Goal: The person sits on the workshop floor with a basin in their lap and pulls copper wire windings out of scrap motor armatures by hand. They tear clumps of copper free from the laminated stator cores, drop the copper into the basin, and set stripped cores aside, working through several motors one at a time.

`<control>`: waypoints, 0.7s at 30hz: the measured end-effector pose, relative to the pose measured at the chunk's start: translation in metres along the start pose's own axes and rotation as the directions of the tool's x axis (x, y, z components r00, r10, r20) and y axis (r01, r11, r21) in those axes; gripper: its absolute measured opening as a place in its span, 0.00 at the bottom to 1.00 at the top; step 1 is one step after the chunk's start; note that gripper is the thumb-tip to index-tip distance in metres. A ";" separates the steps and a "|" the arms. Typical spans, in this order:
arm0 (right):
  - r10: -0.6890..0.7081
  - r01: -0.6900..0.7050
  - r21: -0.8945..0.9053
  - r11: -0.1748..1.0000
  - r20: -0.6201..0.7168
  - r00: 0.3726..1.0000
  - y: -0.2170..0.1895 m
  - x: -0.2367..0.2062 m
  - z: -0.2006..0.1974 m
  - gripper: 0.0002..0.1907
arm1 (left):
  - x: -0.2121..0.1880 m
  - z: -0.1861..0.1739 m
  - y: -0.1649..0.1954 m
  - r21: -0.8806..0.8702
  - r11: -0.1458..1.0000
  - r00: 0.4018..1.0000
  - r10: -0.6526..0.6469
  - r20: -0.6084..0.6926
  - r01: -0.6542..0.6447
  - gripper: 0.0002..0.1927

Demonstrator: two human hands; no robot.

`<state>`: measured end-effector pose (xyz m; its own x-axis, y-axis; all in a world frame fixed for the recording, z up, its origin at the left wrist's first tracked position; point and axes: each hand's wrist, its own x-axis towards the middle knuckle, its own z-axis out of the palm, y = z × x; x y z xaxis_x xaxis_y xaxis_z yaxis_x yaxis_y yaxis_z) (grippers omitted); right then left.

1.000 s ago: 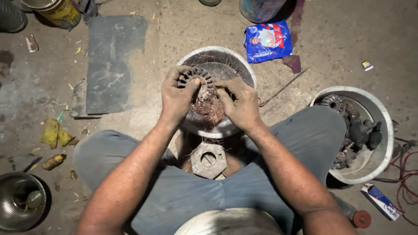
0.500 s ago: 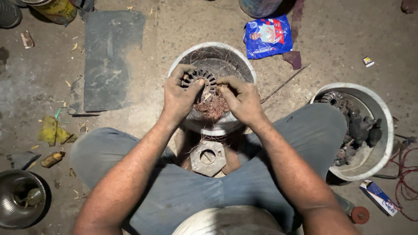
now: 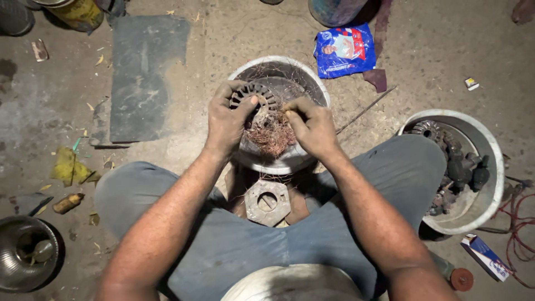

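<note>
My left hand (image 3: 227,118) grips a round slotted metal motor core (image 3: 254,96) and holds it over a pale metal bowl (image 3: 301,159). My right hand (image 3: 313,127) pinches a tangled bunch of copper wire (image 3: 271,135) that hangs from the core into the bowl. Both hands are close together above the bowl, which sits on the floor in front of my folded legs. A hexagonal metal block with a round hole (image 3: 268,201) lies between my legs, just below the bowl.
A second pale bowl (image 3: 484,132) at the right holds dark metal parts. A blue plastic packet (image 3: 345,51) lies beyond the first bowl, a dark flat slab (image 3: 146,72) at upper left, a steel pot (image 3: 25,253) at lower left, red cable (image 3: 515,228) at far right.
The view has shifted slightly. My hands keep working at the core, the right fingers pulling at the copper wire; the bowl and block stay in place.
</note>
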<state>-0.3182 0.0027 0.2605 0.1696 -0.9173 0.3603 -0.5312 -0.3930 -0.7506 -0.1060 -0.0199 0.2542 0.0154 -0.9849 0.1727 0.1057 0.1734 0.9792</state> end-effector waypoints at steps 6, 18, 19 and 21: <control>0.119 -0.121 -0.037 0.992 -0.039 0.992 -0.004 0.000 0.000 0.06 | -0.001 -0.002 -0.006 -0.011 1.000 1.000 -0.019 0.008 0.019 0.13; 0.252 -0.229 0.149 0.962 -0.159 0.955 0.022 -0.001 -0.026 0.04 | 0.008 -0.012 -0.016 0.143 0.989 0.999 -0.024 -0.036 0.029 0.10; 0.252 -0.243 0.079 0.967 -0.142 0.957 0.027 0.000 -0.029 0.04 | 0.007 -0.012 -0.018 0.087 0.993 0.996 -0.081 -0.041 0.085 0.10; 0.281 -0.283 -0.021 0.959 -0.057 0.958 0.034 -0.001 -0.032 0.04 | 0.004 -0.011 -0.021 -0.023 0.980 0.979 -0.199 -0.041 0.198 0.10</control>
<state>-0.3628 -0.0072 0.2522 -0.0343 -0.9856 0.1653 -0.5747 -0.1159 -0.8101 -0.0977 -0.0277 0.2328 0.0353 -0.9989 -0.0300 0.1296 -0.0252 0.9912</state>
